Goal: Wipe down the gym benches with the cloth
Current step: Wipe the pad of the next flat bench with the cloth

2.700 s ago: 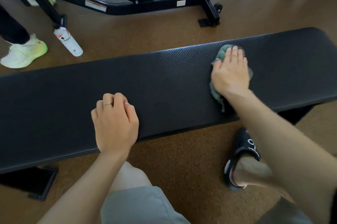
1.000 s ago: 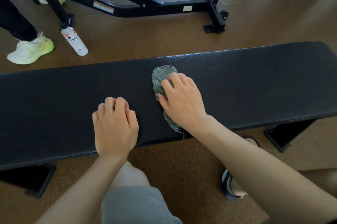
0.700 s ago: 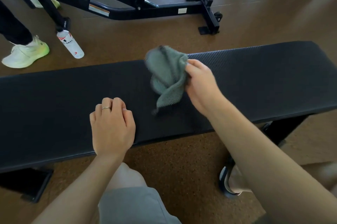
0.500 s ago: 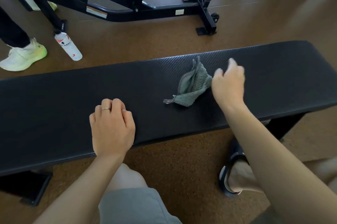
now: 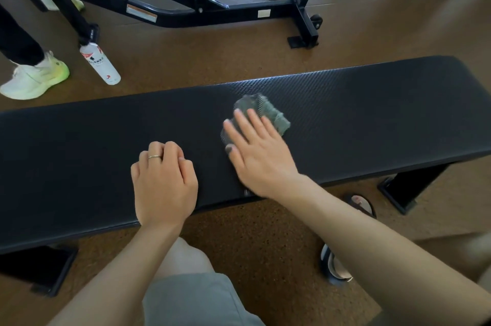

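A long black padded gym bench (image 5: 372,113) runs across the view in front of me. A grey-green cloth (image 5: 268,110) lies flat on its middle. My right hand (image 5: 257,153) presses down on the cloth with straight, spread fingers, covering its near part. My left hand (image 5: 163,182) rests on the bench pad near its front edge, fingers curled under, holding nothing, a ring on one finger.
A white spray bottle (image 5: 99,64) stands on the brown floor behind the bench. A black machine frame (image 5: 212,12) stands further back. Another person's white-and-green shoe (image 5: 34,78) is at the far left, more feet at the top right. My sandalled foot (image 5: 337,264) is under the bench's front edge.
My right hand lifted the cloth, flipped it and dropped it on the bench, then came down flat on it. My left hand stayed in place.
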### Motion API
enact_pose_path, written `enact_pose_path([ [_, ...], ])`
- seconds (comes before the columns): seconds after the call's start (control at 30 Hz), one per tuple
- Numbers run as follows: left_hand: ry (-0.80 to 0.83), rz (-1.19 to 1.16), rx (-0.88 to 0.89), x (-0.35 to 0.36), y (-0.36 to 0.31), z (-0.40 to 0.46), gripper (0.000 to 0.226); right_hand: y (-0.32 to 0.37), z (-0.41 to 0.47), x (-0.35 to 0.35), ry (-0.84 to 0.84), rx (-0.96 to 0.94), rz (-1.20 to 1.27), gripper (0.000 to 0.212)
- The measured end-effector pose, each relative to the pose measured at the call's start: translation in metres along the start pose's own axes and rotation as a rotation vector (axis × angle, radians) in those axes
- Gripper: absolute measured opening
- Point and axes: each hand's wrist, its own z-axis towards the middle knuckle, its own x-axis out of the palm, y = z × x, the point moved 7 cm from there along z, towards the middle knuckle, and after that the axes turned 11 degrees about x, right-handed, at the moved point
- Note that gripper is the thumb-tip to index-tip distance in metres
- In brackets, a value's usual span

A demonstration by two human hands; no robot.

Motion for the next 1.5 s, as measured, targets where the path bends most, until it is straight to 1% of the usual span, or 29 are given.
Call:
enact_pose_path([
  [0.07, -0.01, -0.006, -0.002, -0.001, 0.0, 0.0, 0.032, 0.003, -0.015, 0.0, 0.038, -0.144, -0.014, 0.057],
  [0.1, -0.009, -0.011, -0.004, -0.001, 0.0, 0.001, 0.032, -0.009, -0.012, -0.001, 0.045, -0.15, -0.022, 0.056],
  [0.13, -0.006, -0.013, -0.006, 0.0, 0.0, 0.001, 0.031, -0.028, -0.003, -0.004, 0.026, -0.104, -0.032, 0.055],
  [0.2, -0.003, -0.014, -0.007, 0.0, 0.001, 0.001, 0.032, -0.088, 0.019, -0.012, 0.006, 0.146, -0.017, 0.056],
  [0.27, -0.008, -0.015, -0.009, 0.0, 0.001, 0.001, 0.032, -0.148, 0.026, -0.017, 0.05, 0.426, 0.02, 0.053],
  [0.33, -0.013, -0.013, -0.011, 0.0, 0.0, 0.002, 0.031, -0.165, 0.015, -0.018, 0.049, 0.57, 0.066, 0.053],
  [0.37, -0.015, -0.011, -0.011, 0.0, 0.0, 0.002, 0.032, -0.152, 0.007, -0.015, 0.027, 0.583, 0.063, 0.055],
  [0.4, -0.015, -0.008, -0.012, 0.0, -0.001, 0.002, 0.033, -0.128, -0.004, -0.013, -0.009, 0.552, 0.052, 0.058],
  [0.47, -0.016, -0.009, -0.01, -0.001, -0.001, 0.002, 0.035, -0.059, -0.03, -0.005, -0.042, 0.369, 0.034, 0.059],
  [0.53, -0.012, -0.014, -0.006, -0.002, -0.001, 0.001, 0.035, -0.009, -0.057, 0.004, -0.02, 0.168, 0.045, 0.054],
  [0.6, -0.009, -0.016, -0.002, -0.002, 0.0, 0.0, 0.031, -0.011, -0.063, 0.001, -0.024, 0.085, 0.041, 0.052],
  [0.63, -0.01, -0.018, 0.001, -0.002, 0.001, 0.0, 0.029, -0.032, -0.062, -0.001, -0.046, 0.116, 0.029, 0.053],
  [0.67, -0.013, -0.02, 0.004, -0.003, 0.001, 0.0, 0.028, -0.06, -0.06, -0.005, -0.072, 0.191, 0.024, 0.053],
  [0.77, -0.023, -0.023, -0.001, -0.004, 0.0, 0.0, 0.026, -0.167, -0.069, -0.015, -0.083, 0.597, 0.073, 0.056],
  [0.8, -0.024, -0.02, -0.006, -0.003, -0.001, 0.0, 0.026, -0.188, -0.076, -0.016, -0.088, 0.707, 0.106, 0.056],
  [0.87, -0.024, -0.012, -0.006, -0.003, -0.002, 0.0, 0.028, -0.186, -0.082, -0.016, -0.146, 0.816, 0.119, 0.059],
  [0.93, -0.028, -0.005, -0.006, -0.003, -0.002, 0.0, 0.029, -0.133, -0.08, -0.011, -0.216, 0.751, 0.096, 0.062],
  [0.97, -0.028, -0.005, -0.007, -0.003, -0.002, 0.0, 0.03, -0.096, -0.078, -0.008, -0.229, 0.666, 0.092, 0.062],
  [1.03, -0.025, -0.013, -0.002, -0.004, -0.003, 0.0, 0.031, -0.025, -0.077, 0.003, -0.201, 0.465, 0.103, 0.057],
  [1.07, -0.023, -0.016, 0.003, -0.004, -0.003, 0.0, 0.032, -0.001, -0.078, 0.006, -0.182, 0.377, 0.11, 0.055],
  [1.1, -0.021, -0.02, 0.009, -0.004, -0.003, 0.0, 0.032, 0.012, -0.078, 0.007, -0.17, 0.298, 0.114, 0.054],
  [1.17, -0.023, -0.029, 0.023, -0.006, -0.002, -0.001, 0.032, -0.003, -0.08, 0.005, -0.168, 0.18, 0.098, 0.051],
  [1.2, -0.027, -0.034, 0.029, -0.006, -0.002, -0.001, 0.032, -0.027, -0.081, 0.004, -0.177, 0.187, 0.089, 0.05],
  [1.23, -0.033, -0.039, 0.032, -0.006, -0.002, -0.001, 0.032, -0.06, -0.083, -0.001, -0.214, 0.257, 0.075, 0.05],
  [1.3, -0.038, -0.045, 0.031, -0.007, -0.001, -0.002, 0.032, -0.138, -0.087, -0.013, -0.281, 0.517, 0.076, 0.054],
  [1.37, -0.037, -0.048, 0.031, -0.006, -0.002, -0.002, 0.033, -0.182, -0.088, -0.015, -0.272, 0.718, 0.126, 0.058],
  [1.43, -0.038, -0.044, 0.032, -0.005, -0.003, -0.001, 0.033, -0.172, -0.08, -0.015, -0.282, 0.794, 0.132, 0.058],
  [1.47, -0.04, -0.039, 0.028, -0.005, -0.002, -0.002, 0.032, -0.151, -0.077, -0.014, -0.295, 0.781, 0.107, 0.058],
  [1.5, -0.041, -0.035, 0.022, -0.005, -0.002, -0.002, 0.032, -0.124, -0.073, -0.012, -0.301, 0.724, 0.078, 0.059],
])
